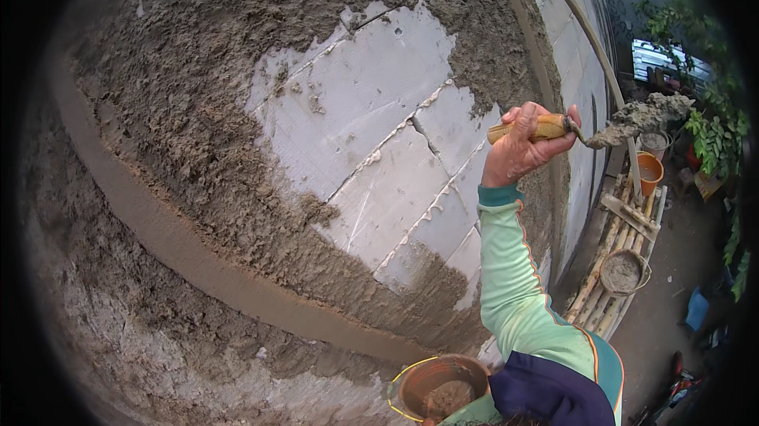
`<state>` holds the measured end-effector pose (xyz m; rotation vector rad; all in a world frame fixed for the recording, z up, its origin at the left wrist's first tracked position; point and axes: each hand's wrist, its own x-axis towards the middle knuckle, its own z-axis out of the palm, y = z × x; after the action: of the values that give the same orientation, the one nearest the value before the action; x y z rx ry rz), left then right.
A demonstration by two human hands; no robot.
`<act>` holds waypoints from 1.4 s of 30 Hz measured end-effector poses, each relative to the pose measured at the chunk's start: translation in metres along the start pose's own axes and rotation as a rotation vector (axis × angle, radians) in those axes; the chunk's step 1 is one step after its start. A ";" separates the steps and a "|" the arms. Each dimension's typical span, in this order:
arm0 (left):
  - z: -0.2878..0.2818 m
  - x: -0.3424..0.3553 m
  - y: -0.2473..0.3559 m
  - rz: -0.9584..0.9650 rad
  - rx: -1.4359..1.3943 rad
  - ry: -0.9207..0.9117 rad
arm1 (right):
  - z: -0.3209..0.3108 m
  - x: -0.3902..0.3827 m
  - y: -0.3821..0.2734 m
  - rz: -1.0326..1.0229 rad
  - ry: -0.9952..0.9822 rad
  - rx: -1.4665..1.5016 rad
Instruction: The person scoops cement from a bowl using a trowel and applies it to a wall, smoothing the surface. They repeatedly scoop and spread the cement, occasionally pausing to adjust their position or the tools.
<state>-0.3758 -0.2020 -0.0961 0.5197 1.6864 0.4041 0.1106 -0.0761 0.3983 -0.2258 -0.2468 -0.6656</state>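
Observation:
My right hand is raised in front of the wall, closed round the wooden handle of a trowel. The blade points right, and a lump of wet grey mortar covers it. Low in the view, close to my body, hangs a brown bucket with a yellow rim band and some mortar inside. A sliver of my left hand shows at its near rim, next to a bit of green sleeve; most of that hand is cut off by the lower edge.
Rough mortar surrounds a bare patch of pale blocks on the wall. A smooth mortar band crosses at lower left. To the right, a bamboo platform carries a mortar bucket and a wooden board. Beyond stands an orange bucket.

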 end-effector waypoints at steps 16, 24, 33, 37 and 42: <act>0.044 -0.013 0.009 0.382 0.147 -0.058 | -0.446 -0.133 -0.164 1.265 -2.487 -1.393; 0.127 -0.064 0.077 0.998 0.457 -0.459 | -0.632 -0.138 -0.152 1.129 -2.120 -1.003; 0.104 -0.047 0.054 0.465 -0.119 -0.409 | -0.446 -0.100 -0.185 2.584 -1.327 -1.008; 0.115 -0.054 0.051 0.386 -0.312 -0.398 | -0.438 -0.101 -0.192 2.681 -0.990 -0.715; 0.090 -0.056 0.038 0.129 -0.397 -0.274 | -0.366 -0.093 -0.204 2.633 -0.270 -0.172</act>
<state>-0.2748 -0.2026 -0.0448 0.3693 1.2710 0.7109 -0.0327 -0.2819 0.0498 -0.5602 0.0129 1.9700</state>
